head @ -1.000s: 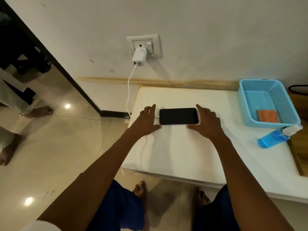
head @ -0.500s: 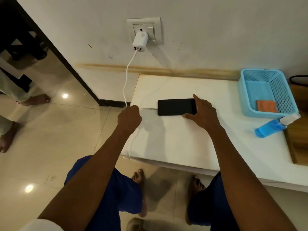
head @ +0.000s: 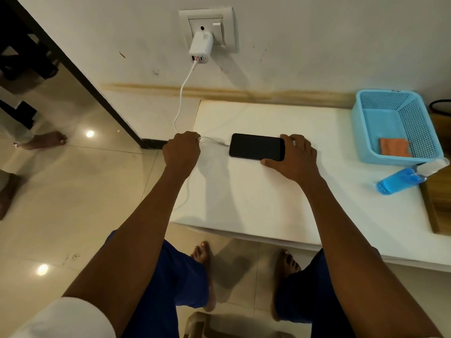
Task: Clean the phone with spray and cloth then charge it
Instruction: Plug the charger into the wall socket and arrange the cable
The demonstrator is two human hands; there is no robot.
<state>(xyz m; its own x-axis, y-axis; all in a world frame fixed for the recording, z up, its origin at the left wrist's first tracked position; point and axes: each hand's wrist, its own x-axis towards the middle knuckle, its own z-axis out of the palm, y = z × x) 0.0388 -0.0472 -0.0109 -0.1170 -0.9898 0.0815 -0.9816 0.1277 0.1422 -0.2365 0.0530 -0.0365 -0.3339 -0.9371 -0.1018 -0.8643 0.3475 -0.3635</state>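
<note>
On the white desk (head: 280, 203), near its middle, the black phone (head: 256, 146) lies flat with the dark screen up. At 3 o'clock from the phone stands the blue basket (head: 361, 132), and the orange cloth (head: 394, 147) lies inside it. The blue spray bottle (head: 396, 181) lies on its side just at 6 o'clock from the basket. The right hand (head: 296, 157) holds the phone's right end, fingers curled over the edges. The left hand (head: 181, 150), at 9 o'clock from the phone, is a fist closed around the white cable (head: 181, 93). The cable goes up to the charger (head: 200, 47) in the wall socket at 12 o'clock.
</note>
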